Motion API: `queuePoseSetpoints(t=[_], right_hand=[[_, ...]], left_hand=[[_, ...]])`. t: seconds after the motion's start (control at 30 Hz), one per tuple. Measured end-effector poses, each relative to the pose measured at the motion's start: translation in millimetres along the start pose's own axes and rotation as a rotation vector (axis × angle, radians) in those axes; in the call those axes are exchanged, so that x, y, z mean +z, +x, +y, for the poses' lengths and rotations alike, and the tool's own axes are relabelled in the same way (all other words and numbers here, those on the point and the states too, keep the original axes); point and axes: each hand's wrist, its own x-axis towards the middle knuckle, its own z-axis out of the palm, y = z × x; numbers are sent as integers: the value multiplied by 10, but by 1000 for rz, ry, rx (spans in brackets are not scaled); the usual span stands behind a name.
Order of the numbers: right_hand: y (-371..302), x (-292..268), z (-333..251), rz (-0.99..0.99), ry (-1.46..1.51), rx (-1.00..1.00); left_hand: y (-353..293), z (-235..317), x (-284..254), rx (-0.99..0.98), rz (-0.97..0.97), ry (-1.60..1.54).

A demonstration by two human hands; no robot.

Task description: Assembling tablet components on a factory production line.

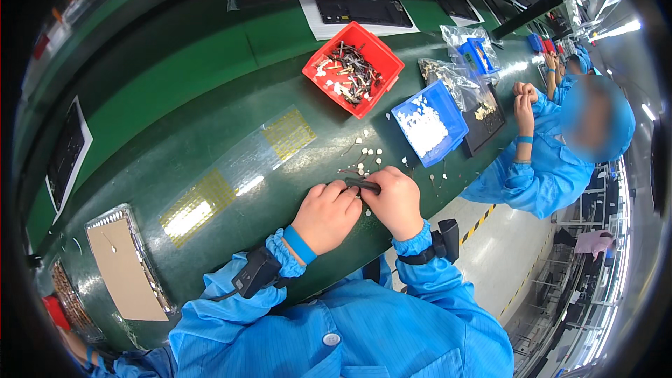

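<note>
Over the green bench, my right hand (pixel 395 203) is closed round a short, dark, stick-like piece (pixel 362 184); its exact kind is hard to make out. My left hand (pixel 326 218) meets it, fingers bent and pressed together at the piece's left end. Whatever else lies between the fingertips is hidden. Just beyond my hands, several small, round, whitish parts (pixel 361 166) are scattered on the bench, some with thin dark leads. Farther off stand a red bin (pixel 329 97) of black and pale small pieces and a blue bin (pixel 456 120) holding many white bits.
Two yellow gridded sheets (pixel 290 134) lie on the bench to the left, near a tan board (pixel 126 273). Right of the blue bin are a dark tray (pixel 490 126) and clear plastic bags (pixel 448 78). A co-worker (pixel 539 168) in blue sits at the right.
</note>
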Motion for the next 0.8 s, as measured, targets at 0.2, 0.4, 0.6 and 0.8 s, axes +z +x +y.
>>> queuePoseSetpoints(t=[0.2, 0.4, 0.6, 0.8], right_hand=[[15, 13, 9, 22, 5, -18], [79, -327, 128, 200, 93, 51], [166, -619, 390, 387, -230, 57], [-104, -363, 157, 56, 88, 3]], left_hand=[[38, 32, -19, 1, 3, 69], [29, 36, -10, 6, 10, 89], [23, 37, -29, 4, 44, 62], [50, 41, -40, 87, 6, -69]])
